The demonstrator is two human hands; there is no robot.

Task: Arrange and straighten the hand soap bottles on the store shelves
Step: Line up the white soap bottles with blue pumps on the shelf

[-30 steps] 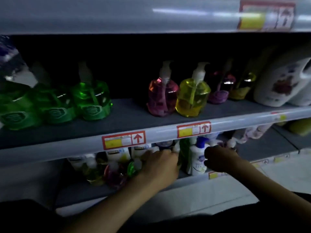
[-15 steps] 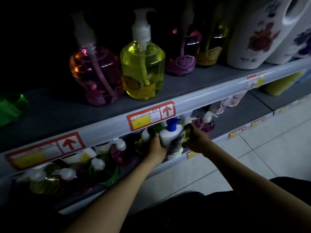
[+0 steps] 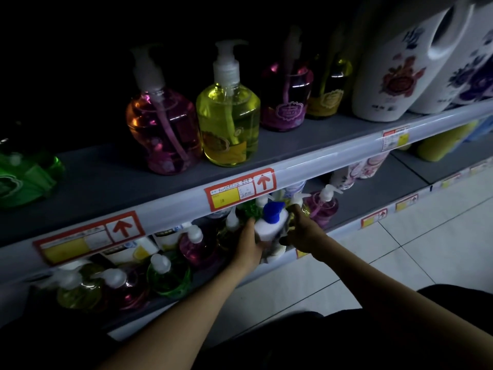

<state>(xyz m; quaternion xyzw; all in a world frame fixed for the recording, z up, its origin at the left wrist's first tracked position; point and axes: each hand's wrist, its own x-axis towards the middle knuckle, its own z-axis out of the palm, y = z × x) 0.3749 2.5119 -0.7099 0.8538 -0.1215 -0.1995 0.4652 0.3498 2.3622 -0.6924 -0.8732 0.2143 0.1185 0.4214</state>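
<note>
The left hand (image 3: 249,243) curls round the white bottle (image 3: 268,232) from its left, and the right hand (image 3: 304,233) clasps the other side. The bottle stands roughly upright, long axis vertical, blue pump (image 3: 273,212) on top; which way the nozzle points is unclear. It sits at the front edge of the lower shelf (image 3: 373,200), with a purple bottle (image 3: 321,209) just to its right.

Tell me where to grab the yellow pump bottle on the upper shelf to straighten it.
Probably take the yellow bottle by its neck collar under the pump, coming from the open front. The pink bottle crowds its left flank, so wrapping the wide body looks awkward; the neck stands clear and narrow.
</note>
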